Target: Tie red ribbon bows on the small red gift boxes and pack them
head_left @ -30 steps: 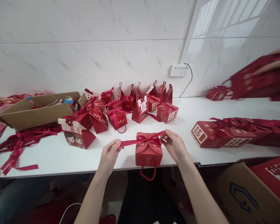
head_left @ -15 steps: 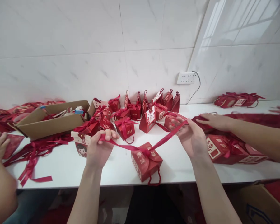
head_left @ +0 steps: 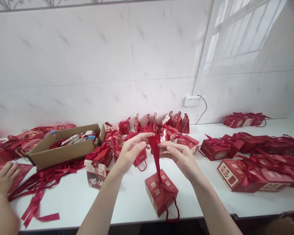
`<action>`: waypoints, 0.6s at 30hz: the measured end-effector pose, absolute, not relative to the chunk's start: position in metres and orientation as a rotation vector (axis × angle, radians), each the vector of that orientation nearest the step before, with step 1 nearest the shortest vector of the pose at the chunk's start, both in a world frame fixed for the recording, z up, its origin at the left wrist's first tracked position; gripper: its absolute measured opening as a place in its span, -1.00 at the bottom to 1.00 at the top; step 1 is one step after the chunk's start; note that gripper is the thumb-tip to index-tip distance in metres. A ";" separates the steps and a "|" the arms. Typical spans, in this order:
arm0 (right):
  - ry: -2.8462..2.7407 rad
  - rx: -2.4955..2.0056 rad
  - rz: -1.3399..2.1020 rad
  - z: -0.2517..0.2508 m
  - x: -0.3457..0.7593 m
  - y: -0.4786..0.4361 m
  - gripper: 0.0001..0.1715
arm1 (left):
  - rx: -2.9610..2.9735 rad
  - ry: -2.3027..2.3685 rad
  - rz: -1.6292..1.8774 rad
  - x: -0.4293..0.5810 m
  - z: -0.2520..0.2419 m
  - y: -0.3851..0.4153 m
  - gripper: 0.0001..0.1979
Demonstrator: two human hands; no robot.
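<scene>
A red gift box point(head_left: 159, 192) with gold characters and a red cord handle stands near the front edge of the white table. From its top a red ribbon point(head_left: 156, 160) rises, its two lengths drawn together. My left hand point(head_left: 133, 148) pinches the ribbon's upper part from the left, thumb and fingers close together. Opposite it, my right hand point(head_left: 177, 156) has its fingertips on the ribbon from the right, fingers bent. Both hands are raised above the box. The fingertips partly hide behind the ribbon.
Several small red boxes point(head_left: 137, 156) stand behind my hands. A cardboard box point(head_left: 63, 150) and loose ribbons point(head_left: 36, 192) lie left, beside another person's hand point(head_left: 2, 178). Finished-looking red boxes point(head_left: 240, 176) fill the right side. A power strip point(head_left: 193, 101) is on the wall.
My hands have come together and upward, bringing the ribbon from spread wide to upright above the box. The other person's arms at right have left view. The camera has tilted up.
</scene>
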State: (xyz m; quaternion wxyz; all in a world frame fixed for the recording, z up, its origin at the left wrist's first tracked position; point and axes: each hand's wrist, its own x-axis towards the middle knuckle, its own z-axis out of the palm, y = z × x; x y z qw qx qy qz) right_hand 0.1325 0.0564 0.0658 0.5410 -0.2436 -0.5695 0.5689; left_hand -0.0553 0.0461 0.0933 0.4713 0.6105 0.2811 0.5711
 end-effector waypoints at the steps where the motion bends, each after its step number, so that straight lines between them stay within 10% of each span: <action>1: -1.353 -0.566 1.338 0.064 0.138 0.054 -0.75 | 1.429 0.666 1.442 -0.058 0.092 0.044 -0.80; 7: -2.025 -0.105 1.656 0.050 0.183 0.042 -0.43 | 1.283 0.761 1.531 -0.078 0.054 0.025 -0.58; 12: -2.225 -0.936 0.941 0.019 0.176 0.051 -0.84 | 2.023 1.345 0.922 -0.049 0.008 0.011 -0.83; 18: -2.355 -0.875 0.755 -0.016 0.162 0.048 -0.83 | 2.185 1.391 0.660 -0.026 -0.008 0.013 -0.82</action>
